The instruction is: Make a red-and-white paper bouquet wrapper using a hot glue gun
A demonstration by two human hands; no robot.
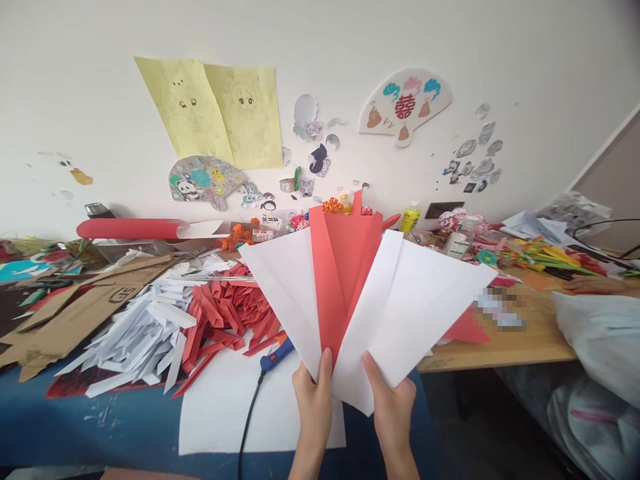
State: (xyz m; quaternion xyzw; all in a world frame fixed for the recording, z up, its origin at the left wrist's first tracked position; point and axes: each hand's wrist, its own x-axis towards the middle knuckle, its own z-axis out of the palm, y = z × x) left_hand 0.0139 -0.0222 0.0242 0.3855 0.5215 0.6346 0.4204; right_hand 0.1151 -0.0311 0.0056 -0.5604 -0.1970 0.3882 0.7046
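Your left hand [313, 403] and right hand [393, 410] each pinch the bottom tip of the big folded white and red paper [360, 287], held up just right of the blue glue gun [276, 353]. Make each grip tight and low, or the layers may slip.

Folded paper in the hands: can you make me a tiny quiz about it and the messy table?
1. True or false: the left hand and the right hand both hold the folded paper.
2. What colour is its middle part? A yellow, B red, C green.
3. Fill in: the glue gun has a ____ body.
Key: 1 true; 2 B; 3 blue.
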